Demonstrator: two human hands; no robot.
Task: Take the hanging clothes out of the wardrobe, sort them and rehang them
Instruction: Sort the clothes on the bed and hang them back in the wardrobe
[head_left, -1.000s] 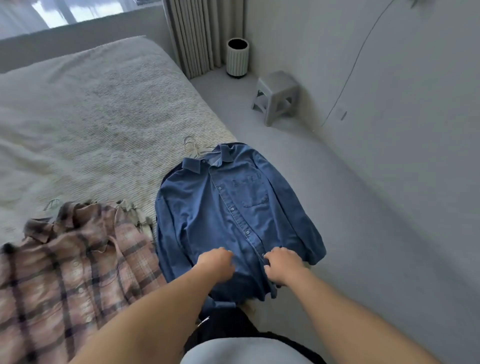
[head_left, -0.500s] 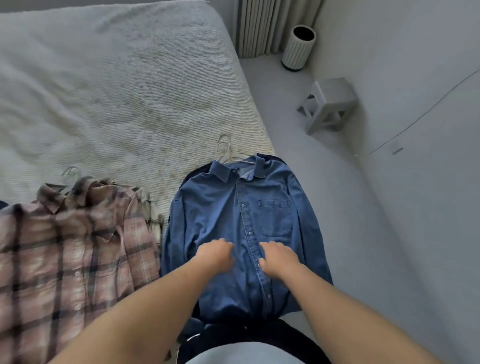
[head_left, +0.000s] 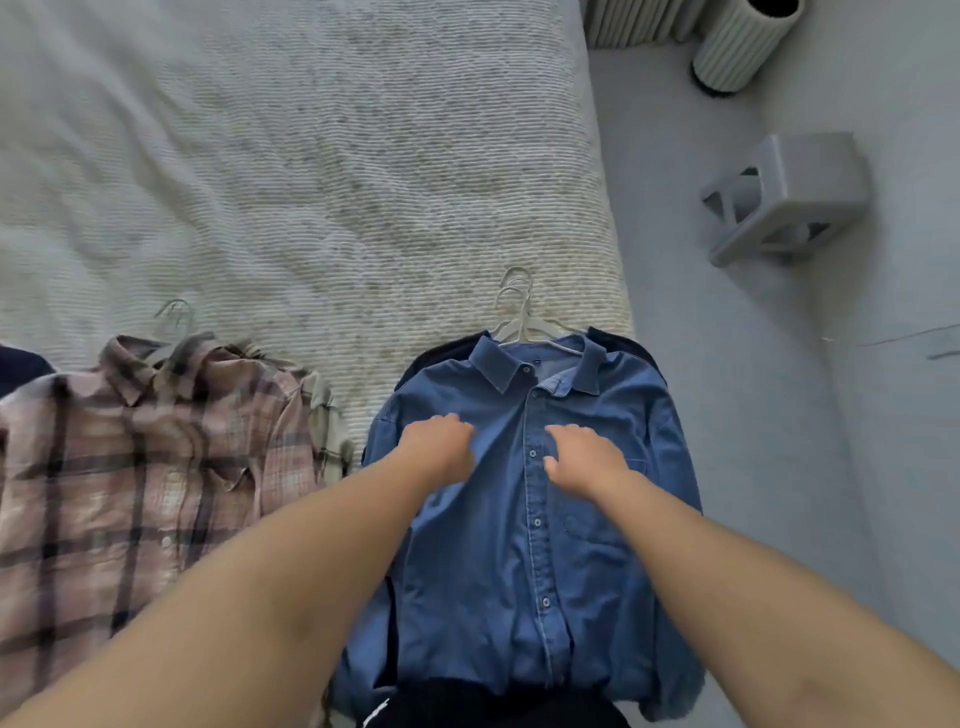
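Two piles lie on the bed (head_left: 311, 156): a plaid shirt (head_left: 130, 467) at the near left, and a blue denim shirt (head_left: 519, 545) at the near right edge, topping darker clothes on white hangers (head_left: 519, 317). The left hand (head_left: 439, 447) and right hand (head_left: 584, 460) rest apart on its chest; whether either pinches cloth cannot be told. Smoothing is best done outward from the placket.
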